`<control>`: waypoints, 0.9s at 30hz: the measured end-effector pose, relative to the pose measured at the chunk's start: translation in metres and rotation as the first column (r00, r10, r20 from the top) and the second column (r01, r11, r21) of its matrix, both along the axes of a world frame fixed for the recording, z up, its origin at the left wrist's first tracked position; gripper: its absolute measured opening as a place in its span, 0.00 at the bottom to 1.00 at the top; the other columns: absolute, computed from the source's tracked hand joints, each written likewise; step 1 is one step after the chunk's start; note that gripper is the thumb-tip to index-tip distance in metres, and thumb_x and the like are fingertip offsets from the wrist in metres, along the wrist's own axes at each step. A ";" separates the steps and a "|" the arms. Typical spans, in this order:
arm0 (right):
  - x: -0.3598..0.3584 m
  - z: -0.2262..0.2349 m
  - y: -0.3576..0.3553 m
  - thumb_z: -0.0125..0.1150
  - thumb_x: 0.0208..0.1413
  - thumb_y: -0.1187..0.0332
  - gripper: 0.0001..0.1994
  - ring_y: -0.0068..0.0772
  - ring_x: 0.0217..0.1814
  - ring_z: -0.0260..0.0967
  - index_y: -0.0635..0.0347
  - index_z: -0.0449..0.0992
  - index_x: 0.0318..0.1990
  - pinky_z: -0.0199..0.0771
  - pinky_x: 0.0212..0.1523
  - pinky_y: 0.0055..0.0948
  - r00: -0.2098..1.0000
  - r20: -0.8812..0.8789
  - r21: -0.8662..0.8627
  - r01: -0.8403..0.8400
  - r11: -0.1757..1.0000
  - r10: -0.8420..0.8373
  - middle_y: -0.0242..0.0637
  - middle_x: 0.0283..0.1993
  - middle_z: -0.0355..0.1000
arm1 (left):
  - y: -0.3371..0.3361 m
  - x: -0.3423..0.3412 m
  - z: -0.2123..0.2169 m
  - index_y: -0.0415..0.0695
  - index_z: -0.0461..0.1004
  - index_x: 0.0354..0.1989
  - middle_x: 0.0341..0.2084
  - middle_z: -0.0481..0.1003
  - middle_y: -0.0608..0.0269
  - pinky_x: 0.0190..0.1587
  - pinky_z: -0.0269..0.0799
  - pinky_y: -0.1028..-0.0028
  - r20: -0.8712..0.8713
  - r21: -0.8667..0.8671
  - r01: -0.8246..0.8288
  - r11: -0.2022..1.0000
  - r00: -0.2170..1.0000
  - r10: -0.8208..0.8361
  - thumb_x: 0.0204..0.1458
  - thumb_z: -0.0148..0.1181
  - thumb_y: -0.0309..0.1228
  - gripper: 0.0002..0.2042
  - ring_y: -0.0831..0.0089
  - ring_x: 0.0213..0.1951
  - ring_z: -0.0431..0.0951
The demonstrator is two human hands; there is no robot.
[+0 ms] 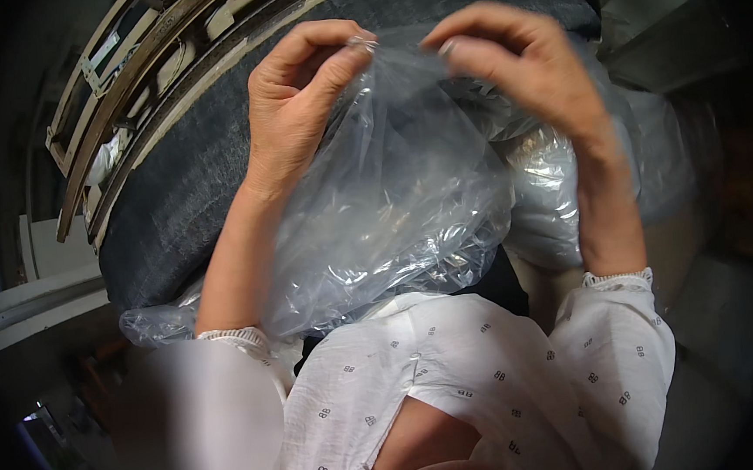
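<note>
Head view: the thin, clear, crinkled plastic film (390,173) hung from my left hand (292,84), draped over the dark grey, fabric-covered surface (173,192) toward my body. Left hand: thumb and forefinger pinched its top edge. Right hand (526,67): fingertips nearly together beside that edge, blurred; I could not tell whether they gripped. Judged handling: light, limp, slippery, easily torn; best hold, the edge, pinched at two points. Count: two hands, one film, one surface, one shiny, clear plastic bundle (549,201) at right; layers uncountable.
</note>
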State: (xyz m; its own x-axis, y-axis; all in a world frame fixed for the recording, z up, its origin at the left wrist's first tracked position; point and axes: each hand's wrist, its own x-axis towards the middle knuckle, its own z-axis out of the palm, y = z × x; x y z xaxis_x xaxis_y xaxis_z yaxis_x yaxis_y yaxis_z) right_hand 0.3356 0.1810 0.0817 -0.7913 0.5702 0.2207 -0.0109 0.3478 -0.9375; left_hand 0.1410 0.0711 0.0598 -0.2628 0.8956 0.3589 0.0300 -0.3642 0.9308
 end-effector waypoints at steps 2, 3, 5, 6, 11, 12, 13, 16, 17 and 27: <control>0.003 0.001 0.029 0.59 0.49 0.64 0.09 0.24 0.32 0.66 0.56 0.75 0.37 0.65 0.38 0.23 0.990 -0.045 0.628 0.130 0.767 -0.131 0.30 0.32 0.71 | 0.001 0.003 -0.007 0.41 0.72 0.36 0.33 0.74 0.63 0.43 0.68 0.78 0.060 0.019 -0.005 1.000 0.998 0.004 0.52 0.56 0.26 0.05 0.76 0.38 0.74; 0.002 -0.002 0.036 0.57 0.51 0.69 0.07 0.19 0.33 0.62 0.61 0.70 0.35 0.61 0.37 0.19 0.994 0.091 0.699 -0.021 0.715 -0.060 0.28 0.26 0.63 | -0.001 0.004 -0.011 0.42 0.70 0.37 0.33 0.74 0.63 0.44 0.68 0.78 0.110 0.041 -0.009 0.999 0.994 0.004 0.52 0.55 0.27 0.06 0.76 0.38 0.74; -0.010 0.000 0.026 0.57 0.51 0.68 0.07 0.19 0.32 0.62 0.61 0.69 0.34 0.61 0.36 0.19 0.992 0.123 0.484 -0.059 0.873 -0.001 0.28 0.26 0.63 | -0.005 0.007 -0.017 0.45 0.65 0.40 0.32 0.73 0.64 0.42 0.69 0.75 0.186 0.042 -0.058 0.997 0.981 0.049 0.55 0.51 0.28 0.06 0.74 0.37 0.74; -0.016 0.003 0.020 0.57 0.51 0.68 0.06 0.19 0.31 0.62 0.60 0.68 0.33 0.61 0.34 0.20 0.989 0.136 0.233 -0.095 0.968 0.064 0.28 0.26 0.63 | -0.007 0.007 -0.015 0.45 0.65 0.40 0.32 0.73 0.64 0.42 0.69 0.75 0.186 0.041 -0.053 0.998 0.982 0.044 0.55 0.51 0.28 0.06 0.74 0.37 0.74; 0.001 -0.006 -0.013 0.57 0.50 0.66 0.08 0.20 0.22 0.60 0.61 0.69 0.30 0.59 0.25 0.23 0.915 0.258 0.242 -0.373 0.895 0.312 0.29 0.21 0.66 | -0.023 -0.003 -0.004 0.51 0.65 0.39 0.27 0.69 0.70 0.19 0.60 0.85 0.303 -0.064 -0.450 0.891 0.842 0.447 0.55 0.51 0.32 0.05 0.83 0.22 0.68; 0.012 -0.016 -0.017 0.58 0.48 0.64 0.08 0.24 0.20 0.60 0.59 0.71 0.27 0.60 0.25 0.25 0.827 0.449 0.188 -0.457 0.869 0.337 0.32 0.18 0.66 | -0.033 -0.027 -0.009 0.51 0.66 0.40 0.28 0.70 0.70 0.19 0.61 0.86 0.215 -0.079 -0.544 0.836 0.809 0.547 0.55 0.52 0.32 0.06 0.83 0.23 0.69; 0.027 -0.024 -0.019 0.60 0.47 0.62 0.09 0.30 0.21 0.65 0.57 0.72 0.26 0.63 0.27 0.29 0.726 0.565 0.028 -0.491 0.871 0.391 0.36 0.18 0.66 | -0.045 -0.045 -0.011 0.50 0.66 0.41 0.31 0.72 0.68 0.22 0.65 0.84 0.089 -0.077 -0.628 0.775 0.770 0.632 0.55 0.51 0.31 0.06 0.83 0.26 0.71; 0.115 -0.084 0.011 0.61 0.43 0.55 0.12 0.41 0.30 0.72 0.54 0.76 0.27 0.67 0.34 0.38 0.467 0.877 0.244 -0.641 0.728 0.117 0.39 0.23 0.72 | -0.112 -0.177 -0.044 0.43 0.67 0.39 0.32 0.72 0.61 0.29 0.69 0.80 -0.179 0.230 -0.674 0.702 0.680 0.711 0.53 0.48 0.23 0.06 0.76 0.29 0.72; 0.163 -0.110 0.034 0.64 0.39 0.56 0.11 0.41 0.32 0.72 0.52 0.78 0.27 0.68 0.35 0.38 0.317 0.948 0.239 -0.658 0.714 -0.026 0.38 0.26 0.74 | -0.152 -0.226 -0.050 0.42 0.67 0.39 0.31 0.72 0.62 0.29 0.70 0.78 -0.320 0.178 -0.770 0.613 0.543 0.776 0.53 0.49 0.23 0.06 0.76 0.29 0.71; 0.257 0.000 0.241 0.51 0.51 0.68 0.06 0.36 0.26 0.67 0.60 0.72 0.31 0.68 0.30 0.32 0.246 0.049 0.984 -0.176 0.005 -0.968 0.41 0.24 0.67 | -0.381 -0.402 -0.134 0.38 0.67 0.37 0.32 0.70 0.57 0.41 0.65 0.72 -0.734 0.248 -0.955 0.162 -0.076 0.675 0.53 0.49 0.32 0.10 0.68 0.35 0.69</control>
State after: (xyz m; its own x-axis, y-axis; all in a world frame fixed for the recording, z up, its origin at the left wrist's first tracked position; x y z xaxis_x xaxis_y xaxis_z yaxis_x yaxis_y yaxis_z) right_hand 0.5921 0.4222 0.0817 -0.5055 0.7137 0.4848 0.8296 0.2476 0.5004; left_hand -0.2612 -0.3100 -0.0741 -0.7329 0.2260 0.6417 0.6120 0.6311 0.4767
